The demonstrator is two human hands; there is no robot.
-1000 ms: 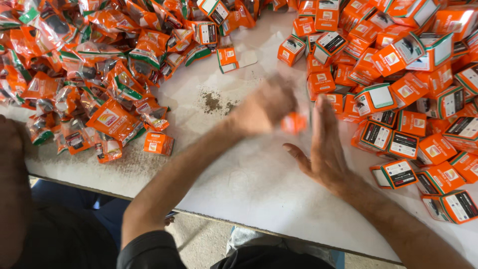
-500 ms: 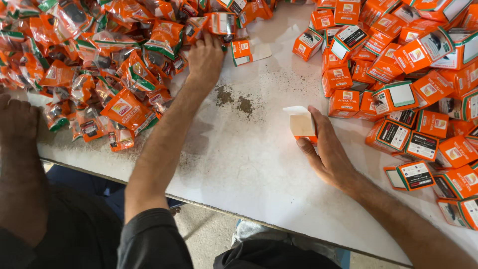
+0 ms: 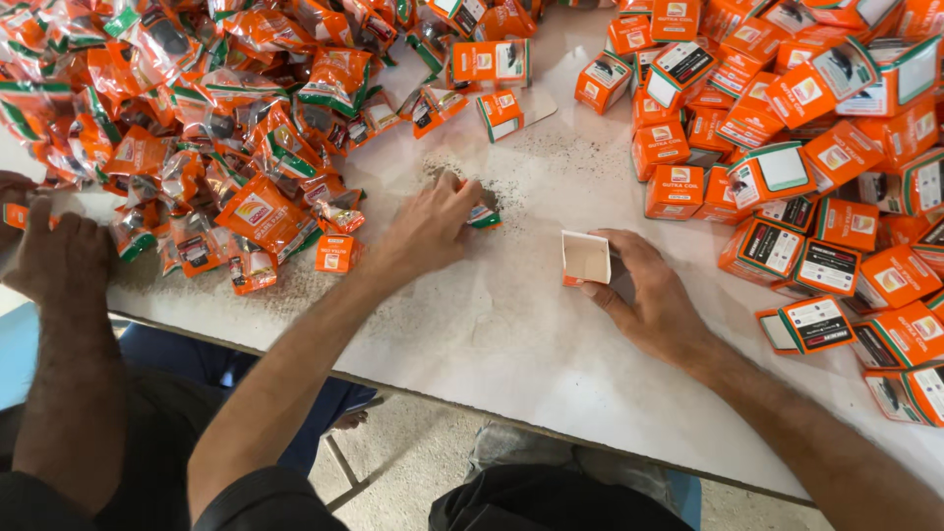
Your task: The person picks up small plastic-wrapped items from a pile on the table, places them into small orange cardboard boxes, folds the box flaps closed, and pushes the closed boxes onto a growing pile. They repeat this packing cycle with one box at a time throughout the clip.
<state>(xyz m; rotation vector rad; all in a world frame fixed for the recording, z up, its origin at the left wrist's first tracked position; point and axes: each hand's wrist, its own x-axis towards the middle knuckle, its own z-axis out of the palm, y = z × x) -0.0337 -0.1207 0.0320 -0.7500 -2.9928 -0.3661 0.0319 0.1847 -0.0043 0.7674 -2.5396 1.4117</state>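
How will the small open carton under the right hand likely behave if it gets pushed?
The open carton looks like thin card and empty, so probably light and easily crushed. Flat-sided, it should slide, not roll. The right hand steadies it; unsupported, it might tip.

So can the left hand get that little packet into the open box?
Probably yes. The left hand already touches the packet, and the open box, held by the right hand, sits close by with bare table between.

— What sort of place is this?
— A small packing workshop. A white desk (image 3: pixel 511 334) carries a heap of orange sachets (image 3: pixel 197 118) on one side and many small orange boxes (image 3: pixel 816 147) on the other.
— Anything else?
— A second person's hand (image 3: pixel 59 256) works at the same desk, above a concrete floor (image 3: pixel 403 472).
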